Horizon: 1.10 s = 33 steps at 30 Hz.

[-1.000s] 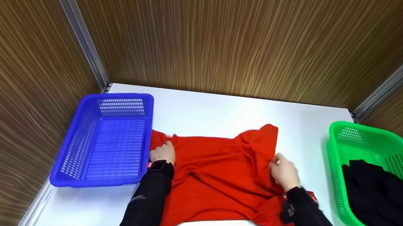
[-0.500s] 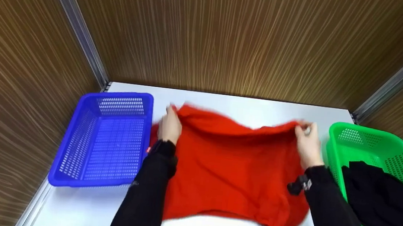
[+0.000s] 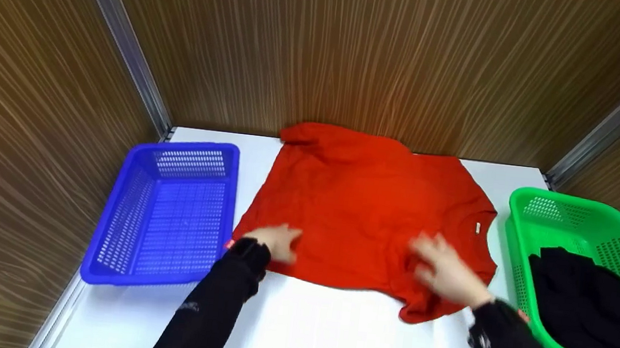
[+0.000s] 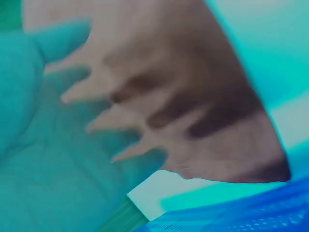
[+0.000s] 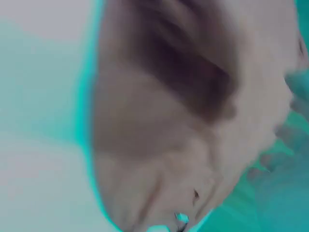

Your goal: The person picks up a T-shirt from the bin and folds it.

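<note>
A red T-shirt [image 3: 363, 214] lies spread on the white table, its collar and small white label [image 3: 478, 228] toward the right. Its far side reaches up against the back panel. My left hand [image 3: 277, 241] is over the near left corner by the hem; in the left wrist view its fingers [image 4: 116, 145] are apart, casting shadows on the cloth, which looks greyish there. Blurred by motion, my right hand [image 3: 449, 272] hovers over the bunched near sleeve [image 3: 419, 309] with fingers extended. Neither hand grips the cloth.
A blue plastic basket [image 3: 229, 206] stands on the left, close to the shirt's hem. On the right is a green basket [image 3: 515, 247] containing black cloth [image 3: 590, 307]. Wood-grain panels [image 3: 334, 55] enclose the table's back and sides.
Both hands gripped the shirt's far edge, lifted it and spread it away toward the back panel. They have since let go and come back to the near edge, and the shirt lies flatter.
</note>
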Available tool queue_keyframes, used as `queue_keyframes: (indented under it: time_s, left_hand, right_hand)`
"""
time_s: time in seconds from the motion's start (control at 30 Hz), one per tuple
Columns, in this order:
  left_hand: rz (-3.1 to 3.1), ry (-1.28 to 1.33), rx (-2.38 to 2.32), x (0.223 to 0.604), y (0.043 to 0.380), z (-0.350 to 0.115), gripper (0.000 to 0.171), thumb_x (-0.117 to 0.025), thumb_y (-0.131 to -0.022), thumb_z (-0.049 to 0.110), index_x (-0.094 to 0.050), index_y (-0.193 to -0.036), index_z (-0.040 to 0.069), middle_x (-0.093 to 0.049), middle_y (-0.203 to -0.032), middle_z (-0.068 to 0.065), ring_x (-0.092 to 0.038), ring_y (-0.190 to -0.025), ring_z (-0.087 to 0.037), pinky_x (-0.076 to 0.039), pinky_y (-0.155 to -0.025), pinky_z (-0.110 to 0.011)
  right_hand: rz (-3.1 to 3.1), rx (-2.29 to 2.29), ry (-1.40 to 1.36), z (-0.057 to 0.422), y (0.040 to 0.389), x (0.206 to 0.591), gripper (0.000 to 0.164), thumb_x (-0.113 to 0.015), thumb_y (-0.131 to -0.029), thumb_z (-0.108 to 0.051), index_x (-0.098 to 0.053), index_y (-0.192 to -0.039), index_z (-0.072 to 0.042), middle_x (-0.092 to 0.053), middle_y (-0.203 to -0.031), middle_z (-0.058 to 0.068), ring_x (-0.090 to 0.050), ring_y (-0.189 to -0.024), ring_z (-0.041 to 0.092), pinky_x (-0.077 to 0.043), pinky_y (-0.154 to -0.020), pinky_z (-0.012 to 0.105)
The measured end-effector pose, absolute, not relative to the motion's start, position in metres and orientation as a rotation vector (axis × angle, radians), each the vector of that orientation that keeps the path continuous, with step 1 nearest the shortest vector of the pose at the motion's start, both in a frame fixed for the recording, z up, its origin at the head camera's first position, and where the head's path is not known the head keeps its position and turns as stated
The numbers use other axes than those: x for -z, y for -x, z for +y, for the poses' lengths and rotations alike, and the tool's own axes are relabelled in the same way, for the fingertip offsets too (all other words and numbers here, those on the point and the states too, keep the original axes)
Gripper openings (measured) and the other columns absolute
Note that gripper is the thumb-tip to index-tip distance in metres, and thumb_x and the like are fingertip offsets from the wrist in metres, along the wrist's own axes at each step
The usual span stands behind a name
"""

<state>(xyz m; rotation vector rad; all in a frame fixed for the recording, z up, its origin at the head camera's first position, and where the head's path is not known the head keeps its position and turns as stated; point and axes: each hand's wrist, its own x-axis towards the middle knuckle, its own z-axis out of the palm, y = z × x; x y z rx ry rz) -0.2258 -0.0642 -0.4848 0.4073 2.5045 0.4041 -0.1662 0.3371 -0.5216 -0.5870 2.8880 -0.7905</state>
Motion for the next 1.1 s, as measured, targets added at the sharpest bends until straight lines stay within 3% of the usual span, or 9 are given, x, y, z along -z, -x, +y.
queue_keyframes:
  time_s: [0.17, 0.27, 0.4, 0.53, 0.63, 0.77, 0.87, 0.97, 1.1]
  left_hand:
    - [2.574, -0.404, -0.205, 0.501, 0.209, -0.069, 0.074, -0.071, -0.095, 0.019, -0.04, -0.163, 0.018, -0.04, -0.165, -0.015, -0.046, -0.145, -0.045, -0.043, -0.116, -0.059]
    - [2.65, -0.38, -0.097, 0.51, 0.207, -0.071, 0.07, -0.07, -0.096, 0.015, -0.044, -0.16, 0.022, -0.044, -0.157, -0.018, -0.057, -0.13, -0.045, -0.051, -0.106, -0.059]
    - [2.687, -0.394, 0.019, 0.516, 0.203, -0.072, 0.064, -0.072, -0.093, 0.016, -0.048, -0.152, 0.023, -0.05, -0.144, -0.02, -0.062, -0.12, -0.044, -0.056, -0.096, -0.056]
    - [2.647, -0.396, 0.077, 0.515, 0.2, -0.071, 0.081, -0.083, -0.084, 0.033, -0.044, -0.154, 0.024, -0.045, -0.151, -0.019, -0.055, -0.128, -0.043, -0.057, -0.093, -0.06]
    - [2.642, -0.416, 0.127, 0.518, 0.2, -0.071, 0.096, -0.087, -0.079, 0.042, -0.037, -0.159, 0.024, -0.04, -0.159, -0.018, -0.053, -0.132, -0.043, -0.058, -0.091, -0.06]
    - [2.797, -0.556, 0.175, 0.531, 0.203, -0.074, 0.058, -0.077, -0.09, 0.026, -0.048, -0.139, 0.014, -0.057, -0.137, -0.019, -0.066, -0.111, -0.041, -0.062, -0.082, -0.052]
    - [2.964, -0.67, 0.123, 0.539, 0.208, -0.078, 0.024, -0.066, -0.096, 0.01, -0.056, -0.119, 0.009, -0.067, -0.108, -0.017, -0.072, -0.09, -0.039, -0.061, -0.073, -0.05]
    - [3.112, -0.689, -0.021, 0.541, 0.215, -0.083, 0.02, -0.06, -0.098, 0.003, -0.061, -0.118, 0.005, -0.071, -0.092, -0.017, -0.074, -0.081, -0.039, -0.061, -0.068, -0.052]
    - [3.283, -0.562, -0.231, 0.53, 0.226, -0.086, 0.023, -0.06, -0.096, -0.001, -0.059, -0.118, 0.002, -0.071, -0.093, -0.019, -0.073, -0.079, -0.041, -0.06, -0.062, -0.054]
  right_hand:
    - [2.863, 0.472, 0.793, 0.333, 0.122, 0.551, 0.071, -0.084, -0.089, -0.039, -0.058, -0.15, -0.011, -0.056, -0.149, 0.025, -0.043, -0.14, 0.061, -0.034, -0.106, 0.082]
    - [3.066, 0.326, 0.885, 0.337, 0.111, 0.562, 0.055, -0.092, -0.08, -0.023, -0.07, -0.128, -0.008, -0.065, -0.119, 0.013, -0.062, -0.117, 0.043, -0.044, -0.105, 0.071]
    - [3.355, 0.353, 0.843, 0.346, 0.108, 0.563, 0.039, -0.092, -0.07, 0.001, -0.072, -0.102, -0.007, -0.06, -0.093, 0.005, -0.063, -0.092, 0.032, -0.052, -0.1, 0.06]
    - [3.296, 0.734, 0.41, 0.354, 0.109, 0.548, 0.03, -0.075, -0.089, 0.003, -0.073, -0.119, 0.003, -0.073, -0.107, 0.021, -0.069, -0.095, 0.039, -0.057, -0.09, 0.057]
    - [3.059, 0.996, -0.012, 0.358, 0.117, 0.533, 0.038, -0.057, -0.106, -0.012, -0.062, -0.139, 0.008, -0.065, -0.132, 0.035, -0.066, -0.115, 0.049, -0.054, -0.097, 0.06]
    - [2.708, 1.253, -0.357, 0.365, 0.132, 0.52, 0.057, -0.04, -0.114, -0.036, -0.051, -0.147, 0.01, -0.054, -0.147, 0.033, -0.05, -0.139, 0.047, -0.046, -0.111, 0.053]
    - [2.571, 1.36, -0.444, 0.369, 0.141, 0.517, 0.063, -0.033, -0.114, -0.044, -0.05, -0.146, 0.007, -0.053, -0.145, 0.03, -0.048, -0.136, 0.04, -0.046, -0.104, 0.041]
    - [2.608, 1.343, -0.455, 0.372, 0.145, 0.518, 0.059, -0.03, -0.114, -0.042, -0.054, -0.139, 0.006, -0.055, -0.135, 0.029, -0.05, -0.127, 0.038, -0.044, -0.095, 0.036]
    - [2.731, 1.403, -0.464, 0.375, 0.143, 0.518, 0.042, -0.037, -0.114, -0.032, -0.056, -0.126, 0.004, -0.06, -0.116, 0.017, -0.052, -0.109, 0.029, -0.043, -0.085, 0.03]
